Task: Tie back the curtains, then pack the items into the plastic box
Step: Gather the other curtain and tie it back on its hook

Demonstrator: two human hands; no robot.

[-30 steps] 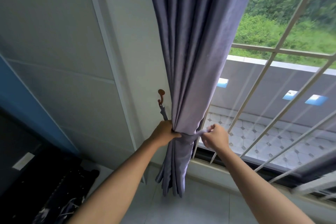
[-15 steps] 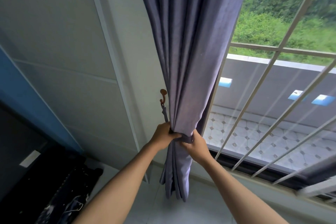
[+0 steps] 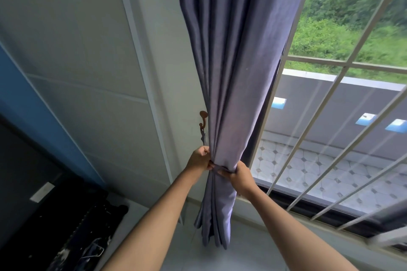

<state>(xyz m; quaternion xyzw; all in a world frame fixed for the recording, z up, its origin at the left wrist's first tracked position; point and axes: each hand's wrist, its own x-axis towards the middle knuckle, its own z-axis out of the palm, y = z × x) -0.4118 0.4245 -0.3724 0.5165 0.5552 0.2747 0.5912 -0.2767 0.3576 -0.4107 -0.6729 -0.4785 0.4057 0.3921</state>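
Curtain [image 3: 237, 72] gathered beside window, tieback band [image 3: 220, 169] wrapped round it; left hand [image 3: 199, 158] and right hand [image 3: 239, 175] each gripped band. Fastening to wall hook [image 3: 203, 116] unfinished; plastic box unseen, packing not begun.

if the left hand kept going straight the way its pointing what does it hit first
Most likely the gathered curtain itself: the left hand already grips its left edge at the tie-back band. The wall hook sits above, off that line, though depth is unclear.

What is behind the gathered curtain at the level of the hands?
Behind the curtain: the wall hook with a tie-back strap hanging from it and the window frame. The strap's run behind the folds is covered.
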